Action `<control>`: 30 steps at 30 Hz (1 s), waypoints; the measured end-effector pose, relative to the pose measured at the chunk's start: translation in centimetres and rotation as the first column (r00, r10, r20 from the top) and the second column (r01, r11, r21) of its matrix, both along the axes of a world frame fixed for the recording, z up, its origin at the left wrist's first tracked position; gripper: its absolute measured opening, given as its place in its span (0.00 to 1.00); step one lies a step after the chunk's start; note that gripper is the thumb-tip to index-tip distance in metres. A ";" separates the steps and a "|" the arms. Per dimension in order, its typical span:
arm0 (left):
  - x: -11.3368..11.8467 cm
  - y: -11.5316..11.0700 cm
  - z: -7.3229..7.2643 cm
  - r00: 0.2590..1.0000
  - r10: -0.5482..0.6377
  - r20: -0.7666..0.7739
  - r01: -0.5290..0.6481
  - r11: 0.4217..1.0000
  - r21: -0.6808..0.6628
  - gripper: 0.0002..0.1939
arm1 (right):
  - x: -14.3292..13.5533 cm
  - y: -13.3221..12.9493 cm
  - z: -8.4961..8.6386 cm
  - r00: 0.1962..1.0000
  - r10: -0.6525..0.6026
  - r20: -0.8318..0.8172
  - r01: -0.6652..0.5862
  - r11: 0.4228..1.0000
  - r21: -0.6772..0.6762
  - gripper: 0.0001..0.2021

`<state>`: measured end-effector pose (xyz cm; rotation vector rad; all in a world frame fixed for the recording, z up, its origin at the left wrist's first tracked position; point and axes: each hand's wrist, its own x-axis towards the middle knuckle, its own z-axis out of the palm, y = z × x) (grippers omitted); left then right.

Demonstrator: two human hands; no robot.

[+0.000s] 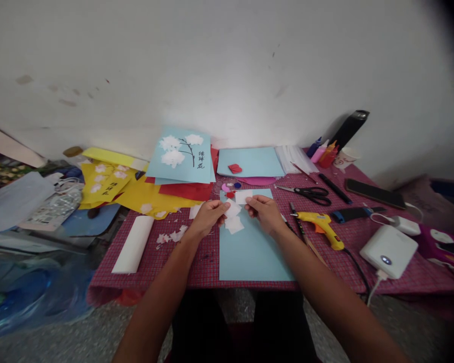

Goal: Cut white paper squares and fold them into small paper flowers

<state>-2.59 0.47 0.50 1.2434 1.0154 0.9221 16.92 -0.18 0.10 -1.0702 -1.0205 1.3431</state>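
Note:
My left hand (209,218) pinches a small white paper square (233,207) between thumb and fingers. Another white paper piece (243,196) is held at its edge by my right hand (265,213). Both hands are over the upper part of a light blue sheet (255,257) lying on the table. More white squares (234,225) rest on that sheet just below the held pieces. Small coloured dabs, pink, red and blue (237,185), show just beyond my fingers.
A yellow glue gun (323,227), black scissors (312,194) and a white power bank (389,251) lie to the right. A white paper roll (133,244) and paper scraps (172,236) are on the left. Behind stands a blue card with white paper flowers (183,151).

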 end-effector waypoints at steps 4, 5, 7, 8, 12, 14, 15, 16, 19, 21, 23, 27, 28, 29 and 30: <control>0.0 0.0 -0.1 1.000 0.016 -0.004 -0.016 1.000 0.016 0.22 | 0.0 0.0 0.0 1.000 -0.001 -0.018 0.000 1.000 -0.019 0.16; 0.0 0.0 -0.2 1.000 0.021 -0.002 -0.021 1.000 0.017 0.22 | 0.0 0.0 0.0 1.000 0.001 -0.029 -0.001 1.000 -0.017 0.16; 0.0 0.0 -0.2 1.000 0.027 -0.001 -0.027 0.999 0.020 0.22 | 0.0 0.0 0.0 0.999 0.005 -0.047 -0.006 1.000 -0.012 0.15; 0.0 0.0 -0.2 1.000 0.028 -0.003 -0.028 0.999 0.022 0.22 | 0.0 0.0 0.0 0.999 0.008 -0.054 -0.008 1.000 -0.010 0.15; -0.1 0.0 -0.1 1.000 0.017 -0.012 -0.017 0.999 0.033 0.22 | 0.0 0.0 0.0 0.997 0.017 -0.079 -0.018 1.000 -0.006 0.15; -0.1 0.0 -0.1 1.000 0.012 -0.016 -0.011 0.999 0.033 0.22 | 0.1 0.0 0.0 0.996 0.018 -0.092 -0.019 1.000 -0.006 0.15; -0.1 0.0 -0.1 1.000 0.012 -0.022 -0.011 0.999 0.033 0.22 | 0.1 0.0 0.0 0.995 0.016 -0.095 -0.017 1.000 -0.007 0.15; -0.1 0.0 -0.1 0.999 0.014 -0.030 -0.013 0.999 0.032 0.23 | 0.1 0.0 0.0 0.995 0.014 -0.096 -0.015 1.000 -0.008 0.16; 0.0 0.0 -0.3 0.998 0.029 -0.054 -0.027 0.999 0.037 0.23 | 0.0 0.0 0.1 0.996 0.016 -0.085 -0.016 1.000 -0.006 0.17; 0.1 0.0 -0.3 0.998 0.032 -0.060 -0.030 0.999 0.041 0.23 | 0.0 0.0 0.1 0.998 0.018 -0.066 -0.019 1.000 -0.008 0.17; -0.2 0.0 0.1 0.997 0.022 -0.073 -0.019 0.999 0.045 0.23 | 0.0 0.0 0.1 0.999 0.022 -0.043 -0.022 1.000 -0.014 0.18; -2.4 0.1 1.6 0.979 0.012 -0.205 0.013 0.993 0.120 0.22 | 0.1 0.1 0.0 1.000 0.015 -0.019 -0.015 1.000 -0.015 0.18; -3.2 0.2 2.1 0.967 0.050 -0.251 -0.013 0.989 0.148 0.21 | 0.1 0.1 -0.1 1.000 0.013 -0.019 -0.013 1.000 -0.014 0.17; -4.0 0.2 2.4 0.949 0.096 -0.300 -0.044 0.983 0.175 0.21 | 0.1 0.1 -0.2 1.000 0.014 -0.019 -0.014 1.000 -0.014 0.17; -4.7 0.3 2.7 0.927 0.150 -0.344 -0.081 0.975 0.207 0.20 | 0.1 0.2 -0.3 1.000 0.017 -0.017 -0.018 1.000 -0.015 0.17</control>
